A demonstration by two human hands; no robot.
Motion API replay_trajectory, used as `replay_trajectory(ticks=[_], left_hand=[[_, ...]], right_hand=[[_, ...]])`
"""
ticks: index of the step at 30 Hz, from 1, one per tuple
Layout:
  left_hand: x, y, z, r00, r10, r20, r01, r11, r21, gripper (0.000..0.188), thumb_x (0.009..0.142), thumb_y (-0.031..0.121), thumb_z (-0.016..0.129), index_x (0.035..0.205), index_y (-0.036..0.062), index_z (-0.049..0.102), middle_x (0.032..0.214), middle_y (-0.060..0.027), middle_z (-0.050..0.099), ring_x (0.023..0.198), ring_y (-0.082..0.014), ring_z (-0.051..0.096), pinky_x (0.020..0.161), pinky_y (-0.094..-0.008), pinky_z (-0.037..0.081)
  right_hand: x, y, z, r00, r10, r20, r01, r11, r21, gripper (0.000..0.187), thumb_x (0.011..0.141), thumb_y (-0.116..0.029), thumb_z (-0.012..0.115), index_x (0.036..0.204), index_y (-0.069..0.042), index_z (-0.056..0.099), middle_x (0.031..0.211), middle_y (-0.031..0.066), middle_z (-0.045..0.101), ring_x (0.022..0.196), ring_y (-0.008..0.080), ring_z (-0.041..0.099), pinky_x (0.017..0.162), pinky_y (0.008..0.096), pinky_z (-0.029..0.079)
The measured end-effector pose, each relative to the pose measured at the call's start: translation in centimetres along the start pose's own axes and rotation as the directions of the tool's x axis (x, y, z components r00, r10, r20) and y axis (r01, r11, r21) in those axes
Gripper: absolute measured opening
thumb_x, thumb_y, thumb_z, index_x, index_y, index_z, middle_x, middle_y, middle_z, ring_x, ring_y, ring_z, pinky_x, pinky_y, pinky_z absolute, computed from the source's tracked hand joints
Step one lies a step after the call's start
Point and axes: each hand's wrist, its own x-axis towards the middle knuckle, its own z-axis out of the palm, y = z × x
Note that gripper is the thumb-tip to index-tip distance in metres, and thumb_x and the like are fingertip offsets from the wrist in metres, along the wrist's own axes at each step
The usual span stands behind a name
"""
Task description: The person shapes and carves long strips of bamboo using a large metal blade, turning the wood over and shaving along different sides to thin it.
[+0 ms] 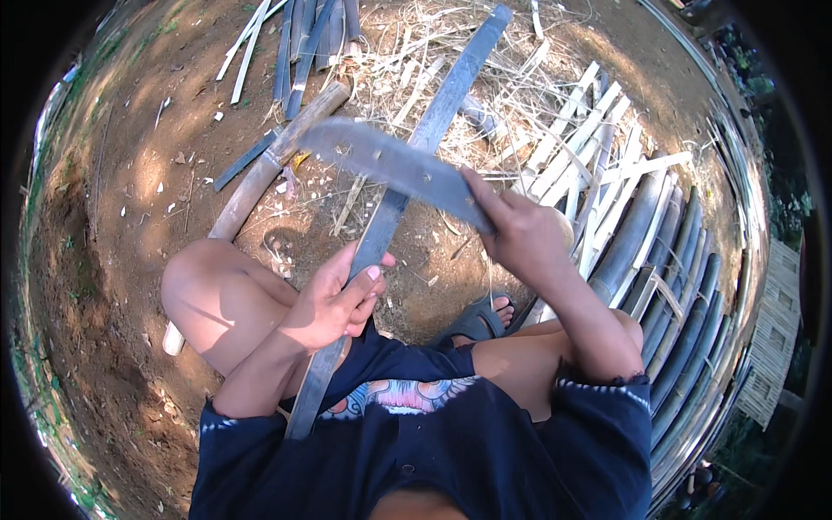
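Observation:
My left hand (339,296) is closed round a long, dark bamboo strip (459,76), which slants from beside my waist up to the far middle. In my right hand (523,227) is a machete (394,166) with a broad, curved grey blade, slightly blurred. The blade crosses over the strip beyond my left hand; whether it touches the strip I cannot tell. My right fingers wrap round the machete's handle end, hiding most of the grip.
Pale shavings (416,65) litter the ground ahead. A wooden pole (251,191) lies at left, with dark bamboo strips (316,35) beyond. Split pale strips (576,130) and dark bamboo poles (637,230) are stacked at right. My sandalled foot (478,321) rests between.

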Motion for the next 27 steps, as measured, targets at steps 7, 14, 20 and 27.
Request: replay_trajectory(ticks=[7,14,20,27], left_hand=[[-0.2,0.9,-0.2,0.999,-0.006,0.049,0.013,0.991,-0.131,0.025,0.106,0.017,0.049,0.126,0.003,0.046,0.082,-0.0006,0.042,0.047,-0.0011,0.029,0.038,-0.0179,0.024],[0.2,0.6,0.3,1.0,-0.011,0.009,0.012,0.991,-0.136,0.024,0.106,0.016,0.048,0.127,0.0037,0.046,0.081,-0.0011,0.041,0.046,-0.0012,0.028,0.038,-0.0176,0.022],[-0.3,1.1,-0.1,0.992,0.037,0.12,-0.01,0.977,-0.213,0.02,0.107,0.014,0.045,0.123,0.0028,0.046,0.079,0.0002,0.039,0.046,-0.0008,0.027,0.037,-0.0179,0.022],[-0.8,1.4,-0.3,0.981,0.0,0.192,0.075,0.921,-0.383,0.019,0.108,0.02,0.045,0.119,0.0041,0.048,0.076,0.0026,0.036,0.046,-0.0015,0.025,0.037,-0.0184,0.021]], right_hand=[[-1.1,-1.0,-0.4,0.99,-0.135,-0.035,0.134,0.991,-0.028,0.071,0.078,-0.014,0.072,0.145,-0.017,0.052,0.07,0.0078,0.059,0.059,0.024,0.065,0.051,0.041,0.052],[-1.1,-1.0,-1.0,0.979,-0.204,-0.011,0.203,0.977,-0.065,0.074,0.073,-0.011,0.073,0.143,-0.015,0.054,0.068,0.0075,0.058,0.058,0.024,0.065,0.053,0.039,0.054],[-0.3,0.1,-0.4,0.997,-0.012,-0.077,0.018,0.996,0.082,0.066,0.081,-0.014,0.07,0.145,-0.013,0.051,0.072,0.0107,0.06,0.057,0.0286,0.064,0.052,0.0404,0.053],[0.1,0.3,0.6,0.993,0.064,-0.098,-0.047,0.986,0.159,0.07,0.083,-0.015,0.072,0.148,-0.014,0.048,0.069,0.0079,0.057,0.056,0.0263,0.061,0.051,0.0403,0.051]])
